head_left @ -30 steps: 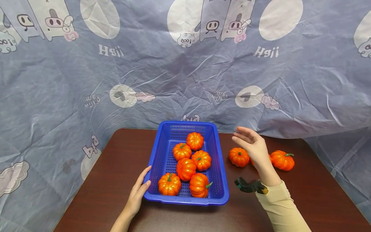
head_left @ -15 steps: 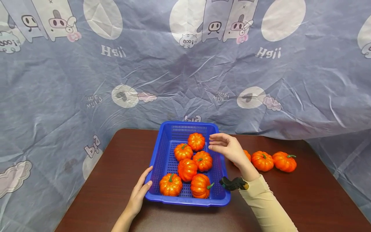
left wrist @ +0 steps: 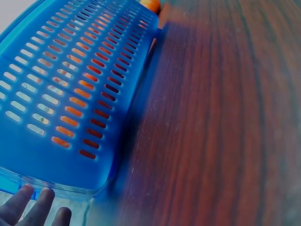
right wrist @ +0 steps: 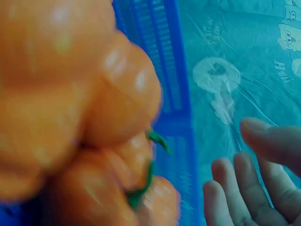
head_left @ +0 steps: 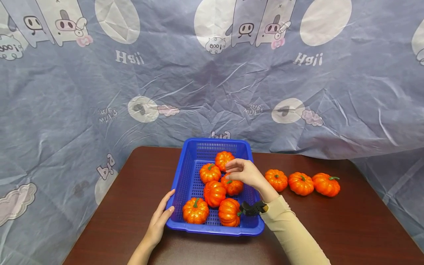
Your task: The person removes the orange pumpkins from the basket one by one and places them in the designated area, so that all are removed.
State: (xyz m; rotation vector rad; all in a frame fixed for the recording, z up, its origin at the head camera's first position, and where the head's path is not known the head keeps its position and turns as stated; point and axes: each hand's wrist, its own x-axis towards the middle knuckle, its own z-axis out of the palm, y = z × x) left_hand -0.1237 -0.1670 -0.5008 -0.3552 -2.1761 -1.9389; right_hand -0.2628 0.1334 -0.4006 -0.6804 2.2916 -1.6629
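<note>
Nearest, the left hand (head_left: 155,226) is resting against the left rim of a blue plastic basket (head_left: 215,230), its fingers loosely extended. A pale yellow sleeve (head_left: 288,230) is covering the right forearm, a black wrist mount (head_left: 254,208) showing at its cuff. Inside the basket, a front-left pumpkin (head_left: 195,213) is sitting stem up, while a front-right pumpkin (head_left: 228,215) is lying tilted. Behind them, a middle pumpkin (head_left: 214,194) is touching a partly covered pumpkin (head_left: 234,187); over this the right hand (head_left: 244,173) is hovering, fingers loosely bent, thumb spread apart. Two more pumpkins (head_left: 209,175) are lying farther back. Right of the basket, three orange pumpkins (head_left: 300,184) are forming a row on the brown counter (head_left: 361,221). Beyond, a printed grey-blue cloth (head_left: 212,84) is hanging creased.
</note>
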